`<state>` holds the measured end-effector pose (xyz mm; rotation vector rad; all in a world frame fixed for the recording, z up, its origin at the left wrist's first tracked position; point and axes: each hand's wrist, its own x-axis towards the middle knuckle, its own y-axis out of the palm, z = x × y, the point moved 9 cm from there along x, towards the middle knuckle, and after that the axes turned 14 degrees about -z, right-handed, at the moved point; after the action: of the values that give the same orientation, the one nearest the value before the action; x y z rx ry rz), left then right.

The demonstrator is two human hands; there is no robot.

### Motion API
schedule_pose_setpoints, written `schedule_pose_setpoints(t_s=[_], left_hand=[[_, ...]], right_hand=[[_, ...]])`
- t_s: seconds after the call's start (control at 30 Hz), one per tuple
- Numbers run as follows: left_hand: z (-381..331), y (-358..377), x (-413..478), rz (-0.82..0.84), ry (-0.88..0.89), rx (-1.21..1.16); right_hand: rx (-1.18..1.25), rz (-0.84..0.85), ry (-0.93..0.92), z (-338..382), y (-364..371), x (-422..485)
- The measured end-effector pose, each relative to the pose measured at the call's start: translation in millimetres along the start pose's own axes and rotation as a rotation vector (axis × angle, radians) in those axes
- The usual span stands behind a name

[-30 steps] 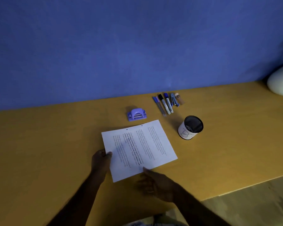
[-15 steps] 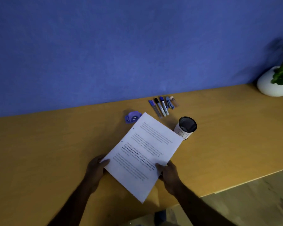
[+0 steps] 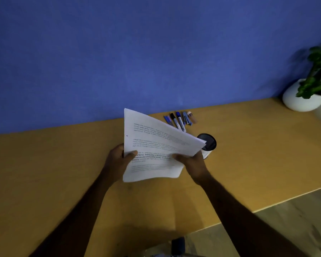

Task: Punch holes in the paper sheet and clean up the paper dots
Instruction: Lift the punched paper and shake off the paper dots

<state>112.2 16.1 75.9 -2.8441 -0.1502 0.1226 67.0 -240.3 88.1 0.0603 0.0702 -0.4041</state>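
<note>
A white printed paper sheet (image 3: 152, 143) is held up in the air above the desk, tilted towards me, with a small punched hole visible near its left edge. My left hand (image 3: 119, 160) grips its left edge with the thumb on the printed face. My right hand (image 3: 191, 162) pinches its lower right edge. The purple hole punch is hidden behind the raised sheet.
The yellow wooden desk (image 3: 54, 173) runs along a blue wall. Several pens and markers (image 3: 180, 119) lie by the wall. A black-rimmed white cup (image 3: 208, 145) stands just right of the sheet. A white pot with a green plant (image 3: 304, 97) sits far right. The desk's front edge and floor lie lower right.
The sheet lay flat on the desk a second ago. Both hands took hold of it and lifted it, turning it upright, so it now covers the hole punch.
</note>
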Motion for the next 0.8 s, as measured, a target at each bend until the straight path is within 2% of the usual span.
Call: schedule_pose_setpoints(t_s=[0.13,0.23,0.43,0.6,0.7,0.8], left_hand=[[-6.4,-3.5,-12.1,-0.056,0.024,-0.073],[-10.9,-5.8,-17.2,-0.095,0.053,-0.108],[-18.2,6.9,-26.2,-0.095,0.033,-0.168],[-35.8,-2.3,-25.6,-0.168,0.124,-0.143],[-35.7,2.0,-25.3,-0.104,0.161,-0.078],[-16.9,10.1,-27.3,-0.069,0.053,-0.080]], right_hand=[[0.007,-0.030,-0.026,15.7,0.7,6.0],[-0.025,0.009,-0.029,15.2,2.4,5.5],[-0.005,-0.028,-0.055,15.5,-0.8,2.8],[0.015,-0.029,-0.077,28.3,-4.0,9.6],[-0.028,-0.031,-0.061,16.7,-9.8,10.1],[-0.075,-0.069,-0.056,1.4,-16.8,4.6]])
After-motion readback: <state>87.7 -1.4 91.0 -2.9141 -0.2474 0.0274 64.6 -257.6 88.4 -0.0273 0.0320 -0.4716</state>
